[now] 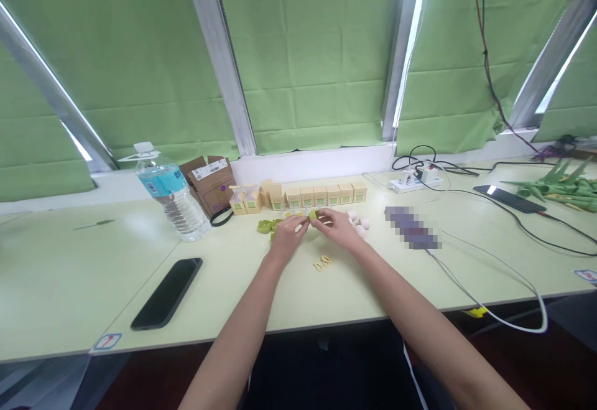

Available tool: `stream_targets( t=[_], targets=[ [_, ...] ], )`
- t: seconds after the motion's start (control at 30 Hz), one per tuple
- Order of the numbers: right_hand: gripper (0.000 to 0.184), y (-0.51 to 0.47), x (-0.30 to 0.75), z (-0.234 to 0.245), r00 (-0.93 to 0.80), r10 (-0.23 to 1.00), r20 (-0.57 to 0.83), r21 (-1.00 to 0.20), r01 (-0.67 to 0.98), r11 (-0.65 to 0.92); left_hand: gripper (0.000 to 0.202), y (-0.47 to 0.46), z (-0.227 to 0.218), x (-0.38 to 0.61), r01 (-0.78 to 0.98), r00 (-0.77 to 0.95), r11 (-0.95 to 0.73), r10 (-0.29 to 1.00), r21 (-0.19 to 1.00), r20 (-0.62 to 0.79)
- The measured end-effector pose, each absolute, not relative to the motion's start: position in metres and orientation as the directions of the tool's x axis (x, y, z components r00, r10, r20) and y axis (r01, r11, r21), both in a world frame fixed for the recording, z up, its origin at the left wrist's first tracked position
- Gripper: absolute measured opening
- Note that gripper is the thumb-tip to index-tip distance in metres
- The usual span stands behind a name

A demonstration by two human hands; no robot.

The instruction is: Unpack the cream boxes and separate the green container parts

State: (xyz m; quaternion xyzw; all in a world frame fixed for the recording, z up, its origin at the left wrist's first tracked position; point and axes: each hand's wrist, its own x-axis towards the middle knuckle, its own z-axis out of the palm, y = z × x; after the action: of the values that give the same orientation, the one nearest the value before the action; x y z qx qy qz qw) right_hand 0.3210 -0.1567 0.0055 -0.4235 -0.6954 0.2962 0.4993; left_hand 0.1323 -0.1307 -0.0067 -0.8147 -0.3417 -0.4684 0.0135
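Observation:
Close together over the middle of the table, my left hand (286,237) and my right hand (339,229) meet at the fingertips. Between them is a small green piece (312,215), pinched by the fingers of both hands; its exact kind is too small to tell. Beside my left hand lie several green cup-shaped pieces (264,226), partly covered by it. Several pale pink rounded pieces (362,229) lie just right of my right hand. Nearer to me, a few thin yellow loops (325,261) rest on the table. Small clear and yellow bits behind my fingers are partly hidden.
A row of small cream boxes (320,196) stands behind my hands. Left are a large water bottle (175,195), a brown carton (212,189) and a black phone (166,293). Right are a power strip (415,183), cables, another phone (509,198) and green plastic pieces (555,186).

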Motion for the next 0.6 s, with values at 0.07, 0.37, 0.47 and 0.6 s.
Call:
stream_targets(
  t=[0.07, 0.37, 0.47, 0.6],
  targets=[
    [0.033, -0.156, 0.321, 0.004, -0.134, 0.883, 0.451, -0.830, 0.300, 0.470, 0.017, -0.130, -0.007, 0.133, 0.573, 0.320, -0.767, 0.535, 0.291, 0.782],
    [0.025, -0.152, 0.321, 0.001, -0.115, 0.865, 0.489, -0.800, 0.336, 0.497, 0.042, -0.137, -0.002, 0.135, 0.590, 0.342, -0.705, 0.660, 0.394, 0.669],
    [0.024, -0.152, 0.320, 0.000, -0.119, 0.862, 0.493, -0.796, 0.340, 0.501, 0.057, -0.143, 0.001, 0.137, 0.589, 0.390, -0.707, 0.673, 0.392, 0.628],
    [0.025, -0.156, 0.318, 0.002, -0.173, 0.861, 0.478, -0.790, 0.343, 0.508, 0.055, -0.146, 0.001, 0.140, 0.567, 0.440, -0.739, 0.645, 0.364, 0.625]
  ],
)
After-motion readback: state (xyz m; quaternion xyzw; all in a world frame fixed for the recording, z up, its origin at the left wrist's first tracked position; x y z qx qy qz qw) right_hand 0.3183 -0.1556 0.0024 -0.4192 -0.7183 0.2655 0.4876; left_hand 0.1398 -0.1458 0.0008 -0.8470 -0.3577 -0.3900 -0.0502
